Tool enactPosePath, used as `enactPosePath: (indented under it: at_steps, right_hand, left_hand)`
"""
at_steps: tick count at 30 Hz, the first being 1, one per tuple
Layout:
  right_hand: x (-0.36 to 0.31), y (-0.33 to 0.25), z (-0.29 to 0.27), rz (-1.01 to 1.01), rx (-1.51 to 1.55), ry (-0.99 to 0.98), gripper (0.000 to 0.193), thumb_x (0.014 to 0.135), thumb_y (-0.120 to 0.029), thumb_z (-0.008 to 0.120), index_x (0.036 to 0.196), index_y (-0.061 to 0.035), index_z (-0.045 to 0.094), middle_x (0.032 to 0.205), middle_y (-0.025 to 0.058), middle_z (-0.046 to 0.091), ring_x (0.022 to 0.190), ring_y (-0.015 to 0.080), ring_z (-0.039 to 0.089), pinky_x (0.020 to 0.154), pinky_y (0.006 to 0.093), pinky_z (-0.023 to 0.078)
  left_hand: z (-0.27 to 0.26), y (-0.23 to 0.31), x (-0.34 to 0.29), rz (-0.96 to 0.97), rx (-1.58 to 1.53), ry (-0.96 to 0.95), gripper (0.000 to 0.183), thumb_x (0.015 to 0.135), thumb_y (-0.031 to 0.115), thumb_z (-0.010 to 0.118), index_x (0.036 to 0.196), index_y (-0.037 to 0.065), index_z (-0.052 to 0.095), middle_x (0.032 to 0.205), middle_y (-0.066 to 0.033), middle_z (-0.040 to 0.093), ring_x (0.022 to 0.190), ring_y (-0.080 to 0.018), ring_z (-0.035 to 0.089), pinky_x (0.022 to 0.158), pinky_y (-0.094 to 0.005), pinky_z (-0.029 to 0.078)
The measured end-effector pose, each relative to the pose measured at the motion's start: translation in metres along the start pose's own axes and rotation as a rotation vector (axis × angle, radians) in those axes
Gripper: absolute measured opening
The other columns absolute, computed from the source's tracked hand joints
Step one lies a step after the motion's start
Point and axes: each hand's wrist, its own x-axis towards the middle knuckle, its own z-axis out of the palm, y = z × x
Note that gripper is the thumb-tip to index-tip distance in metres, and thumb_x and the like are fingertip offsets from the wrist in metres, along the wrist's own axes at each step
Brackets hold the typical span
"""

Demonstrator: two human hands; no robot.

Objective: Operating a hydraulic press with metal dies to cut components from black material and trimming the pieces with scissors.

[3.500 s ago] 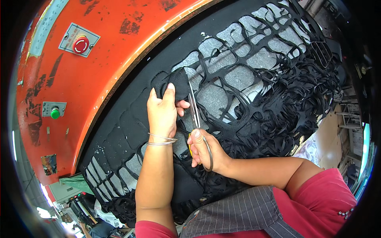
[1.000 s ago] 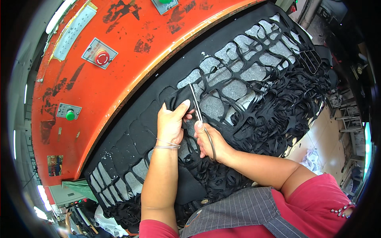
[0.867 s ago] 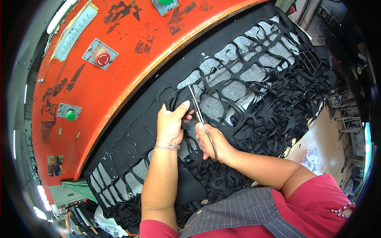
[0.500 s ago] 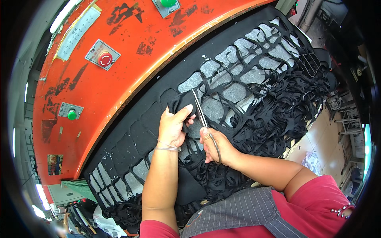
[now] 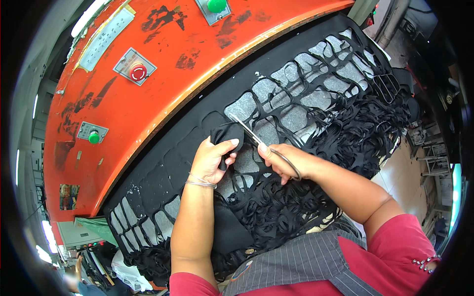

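Note:
My left hand (image 5: pixel 213 160) is closed on a black fabric piece (image 5: pixel 228 132), its thumb pressed over the folded edge. My right hand (image 5: pixel 285 159) grips a pair of metal scissors (image 5: pixel 253 134), with the loop handle around its lower side. The blades point up and left, their tips just beyond the piece's upper right edge. Beneath both hands a large black sheet (image 5: pixel 170 140) lies across the surface, with pieces outlined by cut lines. Where pieces are gone, a web of thin black strips frames the grey surface (image 5: pixel 242 106).
A tangled heap of black strips (image 5: pixel 355 128) hangs along the near edge. Beyond the sheet rises an orange machine panel (image 5: pixel 163 79) with a red button (image 5: pixel 138 72) and green buttons (image 5: pixel 94 137). A wire rack (image 5: pixel 386 89) sits at the far right.
My right hand has moved up and right, and the scissors lie at a flatter slant. The fabric piece stays in my left hand. The whole view has shifted slightly.

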Motion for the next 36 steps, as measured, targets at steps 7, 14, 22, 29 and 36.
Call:
enactPosePath:
  at_steps: [7,14,22,29,36]
  right_hand:
    - [-0.006,-0.010,-0.029,-0.129,-0.367,-0.060,0.083,0.091,-0.071,0.025,0.098,0.0055,0.056,0.071,0.0153,0.058,0.048,0.0215,0.058,0.048,0.0341,0.049]
    - [-0.014,-0.003,-0.029,-0.069,-0.279,-0.100,0.081,0.092,-0.069,0.027,0.093,0.0058,0.057,0.070,0.0123,0.056,0.047,0.0206,0.058,0.044,0.0306,0.050]
    - [-0.024,0.007,-0.046,-0.067,-0.307,-0.244,0.084,0.090,-0.073,0.021,0.095,0.0037,0.054,0.076,0.0128,0.055,0.051,0.0203,0.057,0.051,0.0321,0.050]
    - [-0.027,-0.001,-0.057,-0.118,-0.390,-0.390,0.075,0.092,-0.070,0.021,0.097,-0.0019,0.051,0.071,0.0049,0.049,0.063,0.0151,0.053,0.061,0.0302,0.050]
    - [-0.022,-0.001,-0.064,-0.091,-0.384,-0.472,0.084,0.087,-0.077,0.016,0.091,-0.0002,0.050,0.074,0.0080,0.050,0.059,0.0192,0.057,0.059,0.0309,0.048]
  left_hand:
    - [-0.002,0.007,-0.009,-0.081,-0.005,-0.080,0.017,0.079,0.002,0.071,0.091,0.005,0.059,0.076,-0.0027,0.060,0.059,-0.0097,0.054,0.044,-0.0198,0.040]
    - [-0.003,0.006,-0.020,-0.107,0.009,-0.143,0.017,0.079,0.002,0.071,0.092,0.004,0.059,0.077,-0.0027,0.059,0.059,-0.0098,0.054,0.044,-0.0200,0.041]
    - [0.013,0.004,-0.035,-0.111,0.176,-0.044,0.021,0.082,0.015,0.072,0.097,0.005,0.061,0.084,-0.0020,0.063,0.069,-0.0096,0.058,0.049,-0.0215,0.043]
    - [0.015,0.001,-0.038,-0.064,0.320,-0.034,0.023,0.085,0.023,0.070,0.099,0.005,0.065,0.088,0.0003,0.065,0.077,-0.0083,0.058,0.064,-0.0247,0.047]
    - [0.023,-0.016,-0.046,-0.051,0.097,-0.045,0.024,0.086,0.013,0.066,0.107,0.002,0.063,0.097,-0.0032,0.066,0.086,-0.0109,0.061,0.077,-0.0276,0.051]
